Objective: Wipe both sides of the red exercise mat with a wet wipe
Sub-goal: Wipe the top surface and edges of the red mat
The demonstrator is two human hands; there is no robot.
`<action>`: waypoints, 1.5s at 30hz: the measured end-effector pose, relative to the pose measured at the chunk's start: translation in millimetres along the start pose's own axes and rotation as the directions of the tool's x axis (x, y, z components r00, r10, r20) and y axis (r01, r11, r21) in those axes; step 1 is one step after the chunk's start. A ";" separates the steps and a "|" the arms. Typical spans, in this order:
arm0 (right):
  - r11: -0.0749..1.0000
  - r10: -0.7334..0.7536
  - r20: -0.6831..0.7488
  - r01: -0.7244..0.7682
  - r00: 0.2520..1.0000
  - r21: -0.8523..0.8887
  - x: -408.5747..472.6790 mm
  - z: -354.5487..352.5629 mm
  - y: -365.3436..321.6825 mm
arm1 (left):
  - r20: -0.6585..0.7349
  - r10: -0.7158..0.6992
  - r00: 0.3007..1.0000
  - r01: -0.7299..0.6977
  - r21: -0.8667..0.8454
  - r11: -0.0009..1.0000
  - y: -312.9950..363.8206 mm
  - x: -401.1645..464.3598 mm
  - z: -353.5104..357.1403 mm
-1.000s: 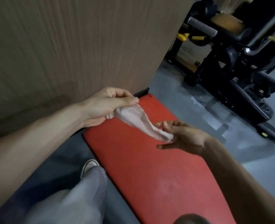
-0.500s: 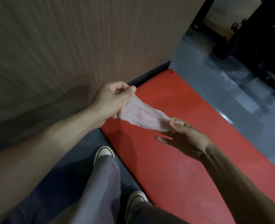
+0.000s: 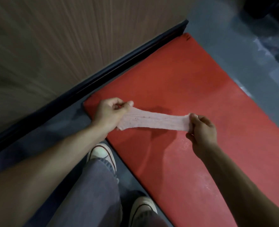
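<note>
The red exercise mat (image 3: 192,99) lay flat on the grey floor (image 3: 250,63), one long edge running close beside the dark skirting (image 3: 102,71) at the foot of the wood-panelled wall (image 3: 53,38). Above the near end of the mat, both hands held the wet wipe (image 3: 153,121) stretched out into a taut strip, clear of the mat's surface and casting a shadow on it. The left hand (image 3: 108,114) pinched one end between thumb and curled fingers, on the wall side of the mat; the right hand (image 3: 201,130) gripped the other end with its fingers closed round it, over the middle of the mat. The wipe looked pinkish and speckled, so it may already have picked up some dirt, though that could not be told for sure. The step in hand seemed to be opening or spreading the wipe before wiping. The next move would likely call for lowering it flat onto the mat and pressing it along the upper side; the underside would need the mat turned over. The person's shoes (image 3: 101,153) stood on the floor just off the mat's near corner.
</note>
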State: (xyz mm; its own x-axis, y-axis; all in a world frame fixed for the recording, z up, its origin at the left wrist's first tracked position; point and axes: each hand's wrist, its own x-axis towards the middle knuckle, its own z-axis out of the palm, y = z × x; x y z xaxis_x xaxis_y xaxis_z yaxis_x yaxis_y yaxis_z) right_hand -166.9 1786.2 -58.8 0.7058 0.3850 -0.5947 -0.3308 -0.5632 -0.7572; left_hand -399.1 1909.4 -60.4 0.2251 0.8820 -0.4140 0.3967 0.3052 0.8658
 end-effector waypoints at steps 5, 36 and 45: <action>0.998 -0.041 -0.055 0.038 0.998 -0.048 17.0 27.1 34.0 | -0.053 -0.060 0.997 0.061 0.034 0.998 -52.8 7.1 -5.4; 0.996 0.057 0.581 -0.086 0.812 0.021 -59.0 78.2 33.1 | 0.520 -0.238 0.820 0.524 -0.515 0.679 -61.1 -32.2 -22.3; 0.992 -0.037 0.490 0.092 0.871 -0.089 -60.5 81.5 50.3 | 0.062 0.059 0.996 -0.080 0.421 0.903 -52.5 -27.8 -8.2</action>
State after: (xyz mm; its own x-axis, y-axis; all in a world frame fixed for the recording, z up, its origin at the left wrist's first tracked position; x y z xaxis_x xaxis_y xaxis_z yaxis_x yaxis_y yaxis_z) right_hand -277.3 1794.2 -83.0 0.3203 0.7142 -0.6224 -0.2071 -0.5883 -0.7816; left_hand -433.4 1871.8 -92.0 0.3028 0.8745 -0.3788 0.7153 0.0541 0.6967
